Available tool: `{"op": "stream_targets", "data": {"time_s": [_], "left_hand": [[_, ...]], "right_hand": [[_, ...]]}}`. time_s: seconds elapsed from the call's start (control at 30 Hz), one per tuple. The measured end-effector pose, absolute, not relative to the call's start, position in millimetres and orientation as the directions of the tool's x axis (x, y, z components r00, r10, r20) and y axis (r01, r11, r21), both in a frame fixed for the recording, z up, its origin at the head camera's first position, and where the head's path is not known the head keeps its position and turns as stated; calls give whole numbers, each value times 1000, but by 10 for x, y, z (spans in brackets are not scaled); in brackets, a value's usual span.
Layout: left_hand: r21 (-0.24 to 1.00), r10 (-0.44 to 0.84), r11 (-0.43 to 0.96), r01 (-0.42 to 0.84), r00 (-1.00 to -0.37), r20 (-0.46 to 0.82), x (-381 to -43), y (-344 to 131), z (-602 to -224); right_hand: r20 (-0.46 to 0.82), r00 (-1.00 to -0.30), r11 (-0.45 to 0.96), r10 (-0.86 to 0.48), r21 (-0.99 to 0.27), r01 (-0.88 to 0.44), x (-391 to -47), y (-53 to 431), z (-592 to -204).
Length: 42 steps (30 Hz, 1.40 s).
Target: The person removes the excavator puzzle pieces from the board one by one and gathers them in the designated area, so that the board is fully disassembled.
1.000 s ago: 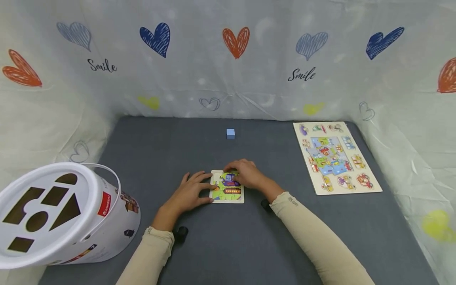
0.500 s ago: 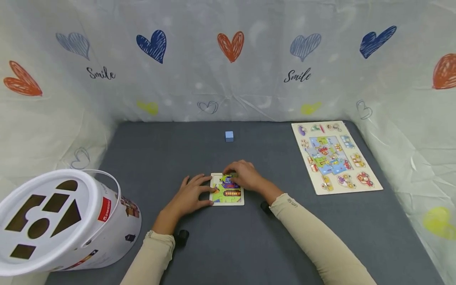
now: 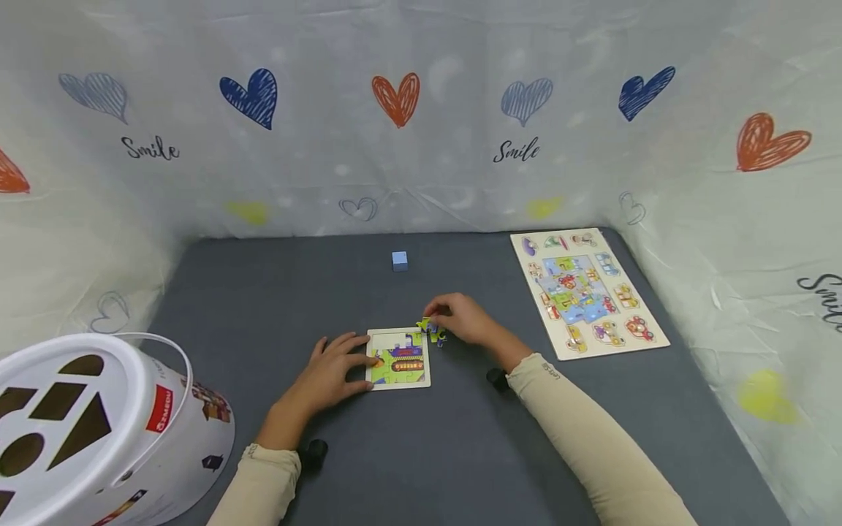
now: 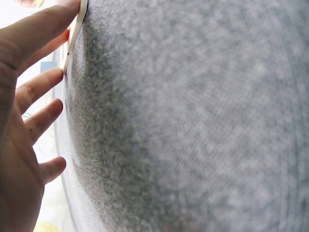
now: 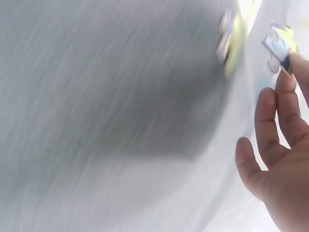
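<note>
Near the upper right corner of a puzzle tray (image 3: 403,385), a person's right hand (image 3: 462,320) is pinching a puzzle piece (image 5: 278,46) between thumb and fingers, while the left hand (image 3: 332,374) is resting spread, nearly straight-fingered, against the tray's left edge. Apparently light, thin and stiff, the piece is likely favouring an edge grip, clear of its tabs.

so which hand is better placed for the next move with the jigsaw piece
Likely the right hand: it pinches the jigsaw piece near the puzzle tray, while the left hand touches the tray's left edge.
</note>
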State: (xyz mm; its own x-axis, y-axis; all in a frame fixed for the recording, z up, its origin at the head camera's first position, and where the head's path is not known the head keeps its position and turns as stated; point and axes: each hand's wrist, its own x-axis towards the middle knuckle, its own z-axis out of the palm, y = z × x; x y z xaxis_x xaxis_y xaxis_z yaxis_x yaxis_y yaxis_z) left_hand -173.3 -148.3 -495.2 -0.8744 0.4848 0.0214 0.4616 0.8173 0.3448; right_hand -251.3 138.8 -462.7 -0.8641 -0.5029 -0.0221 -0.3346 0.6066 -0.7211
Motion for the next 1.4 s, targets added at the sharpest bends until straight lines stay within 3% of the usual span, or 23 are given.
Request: {"op": "stream_targets", "data": {"time_s": [0.4,0.67,1.1,1.4], "left_hand": [[337,490,814,473,-871,41,-1714,-1488,-4950],[348,487,814,466,-873,28,-1702,-1485,-4935],[340,502,811,477,-865,17,-1703,-1487,-4889],[349,496,813,467,-869,9,-1695,-1493,-4877]], "right_hand": [[-113,-873,687,-475,-668,-287,-2521,1890,-4702],[-92,-903,762,-420,-577,-295,-2537,1835,-4723],[-98,-905,788,-414,-536,-303,-2471,1724,-4693],[3,-804,731,-594,-415,-542,-2345,1205,-4620]]}}
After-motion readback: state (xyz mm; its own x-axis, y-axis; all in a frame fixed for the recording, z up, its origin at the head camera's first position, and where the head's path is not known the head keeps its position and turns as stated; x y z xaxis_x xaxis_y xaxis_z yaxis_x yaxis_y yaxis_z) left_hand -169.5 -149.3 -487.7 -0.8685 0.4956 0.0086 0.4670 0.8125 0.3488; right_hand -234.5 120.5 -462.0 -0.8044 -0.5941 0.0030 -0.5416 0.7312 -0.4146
